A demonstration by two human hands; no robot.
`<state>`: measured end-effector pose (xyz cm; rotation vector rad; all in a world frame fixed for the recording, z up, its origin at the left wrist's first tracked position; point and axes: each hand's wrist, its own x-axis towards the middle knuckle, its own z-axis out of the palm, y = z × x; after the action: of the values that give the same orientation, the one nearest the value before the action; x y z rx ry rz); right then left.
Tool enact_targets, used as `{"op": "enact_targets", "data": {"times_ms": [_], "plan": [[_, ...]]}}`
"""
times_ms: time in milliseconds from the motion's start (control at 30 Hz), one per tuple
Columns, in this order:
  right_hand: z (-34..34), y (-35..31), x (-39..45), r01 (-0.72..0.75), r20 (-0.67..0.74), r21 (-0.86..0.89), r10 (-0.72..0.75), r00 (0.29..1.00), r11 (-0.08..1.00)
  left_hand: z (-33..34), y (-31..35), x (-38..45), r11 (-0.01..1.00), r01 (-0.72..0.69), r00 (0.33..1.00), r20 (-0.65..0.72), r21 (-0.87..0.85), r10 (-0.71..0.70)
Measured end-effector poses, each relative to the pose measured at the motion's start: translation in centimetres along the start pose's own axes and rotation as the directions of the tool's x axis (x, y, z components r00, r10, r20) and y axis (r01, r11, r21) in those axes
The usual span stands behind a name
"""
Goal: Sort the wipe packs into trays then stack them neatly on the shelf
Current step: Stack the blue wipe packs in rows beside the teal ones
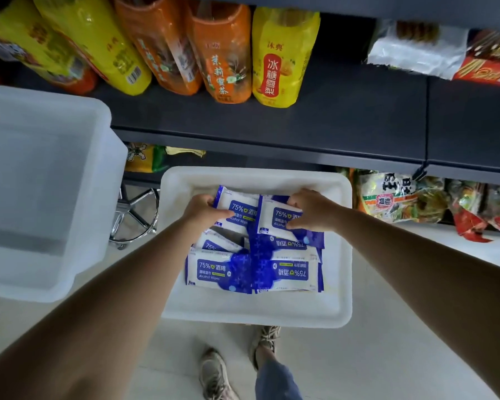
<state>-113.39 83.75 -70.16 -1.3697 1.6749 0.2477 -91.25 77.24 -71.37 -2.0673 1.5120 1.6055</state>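
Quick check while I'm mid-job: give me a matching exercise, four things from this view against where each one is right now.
Things:
1. left hand
2. right hand
3. empty white tray
4. yellow bottle

Places or states:
A. standing on the dark shelf
B. gripping the left one of the two upper wipe packs
C. left of the tray of wipes, nothing in it
D. gripping the right one of the two upper packs

Pairs: 1-B, 2-D, 3-C, 4-A
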Motion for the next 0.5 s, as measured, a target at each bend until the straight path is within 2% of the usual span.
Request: {"op": "enact_targets", "data": {"times_ms": [233, 500], "plan": [[-0.2, 0.0, -0.1, -0.032, 0.128, 0.052, 0.025, 0.992, 0.998, -0.2, 0.1, -0.3, 0.999, 0.030, 0.998, 0.052, -0.015, -0.029], [-0.6, -0.8, -2.0, -0.081, 0.164, 0.107, 0.062, 0.984, 0.991, -2.2, -1.0, -1.6, 0.998, -0.007, 1.000, -0.026, -0.063, 0.005]]}}
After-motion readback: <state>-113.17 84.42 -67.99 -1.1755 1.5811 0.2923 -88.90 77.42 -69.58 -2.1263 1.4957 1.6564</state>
